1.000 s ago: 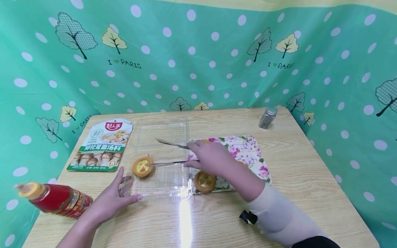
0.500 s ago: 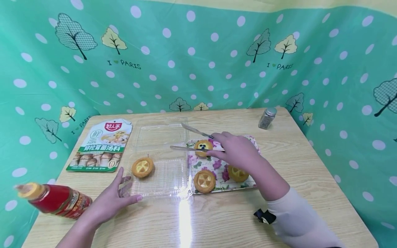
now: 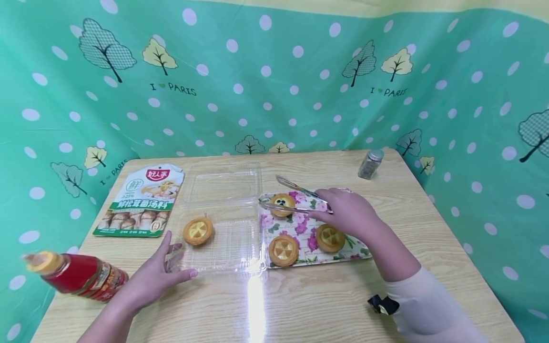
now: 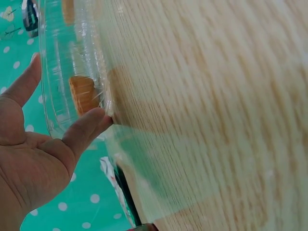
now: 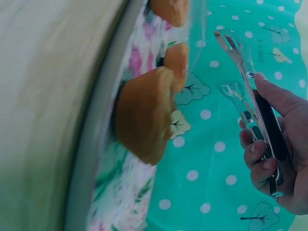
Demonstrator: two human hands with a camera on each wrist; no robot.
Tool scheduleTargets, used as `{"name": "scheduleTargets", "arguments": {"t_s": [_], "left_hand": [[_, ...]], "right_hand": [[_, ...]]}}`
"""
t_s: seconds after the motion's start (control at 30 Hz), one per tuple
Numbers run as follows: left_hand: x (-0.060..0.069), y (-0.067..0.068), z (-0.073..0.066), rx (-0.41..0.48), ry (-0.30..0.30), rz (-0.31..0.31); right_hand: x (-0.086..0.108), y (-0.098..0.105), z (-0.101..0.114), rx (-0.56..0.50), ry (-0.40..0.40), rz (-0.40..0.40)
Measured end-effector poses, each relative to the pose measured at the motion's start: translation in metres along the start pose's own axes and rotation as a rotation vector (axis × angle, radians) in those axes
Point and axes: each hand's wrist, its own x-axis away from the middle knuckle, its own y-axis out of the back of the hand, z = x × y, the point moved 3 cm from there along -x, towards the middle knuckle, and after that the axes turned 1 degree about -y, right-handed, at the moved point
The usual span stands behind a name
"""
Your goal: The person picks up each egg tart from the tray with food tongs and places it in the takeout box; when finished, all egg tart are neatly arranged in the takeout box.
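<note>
My right hand [image 3: 349, 212] grips metal tongs [image 3: 300, 188] above the flowered tray [image 3: 306, 252]; the tongs' arms are spread, with nothing between them. In the right wrist view, fingers and thumb of the hand [image 5: 281, 139] wrap the dark handle of the tongs [image 5: 262, 110]. Three tarts lie on the tray: one with dark berries [image 3: 282, 202], one at front left [image 3: 283, 250], one at right [image 3: 330, 238]. A further tart [image 3: 198, 231] sits in the clear hinged box [image 3: 231, 247]. My left hand [image 3: 154, 276], fingers spread, rests against the box's left edge, seen too in the left wrist view [image 4: 48, 149].
A green and white food packet [image 3: 139, 202] lies left of the box. A red sauce bottle [image 3: 83, 276] with a yellow cap is beside my left forearm. At the back right of the table [image 3: 420, 228] is a small spice jar [image 3: 371, 164].
The right hand and tongs have moved right from over the clear box to above the tray, uncovering the tarts there. The left hand has stayed in place.
</note>
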Motion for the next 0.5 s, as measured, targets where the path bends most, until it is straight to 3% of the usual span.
{"name": "scheduleTargets", "arguments": {"t_s": [0.5], "left_hand": [[0.0, 0.0, 0.001, 0.018, -0.002, 0.0]], "right_hand": [[0.006, -0.021, -0.02, 0.029, -0.025, 0.066]]}}
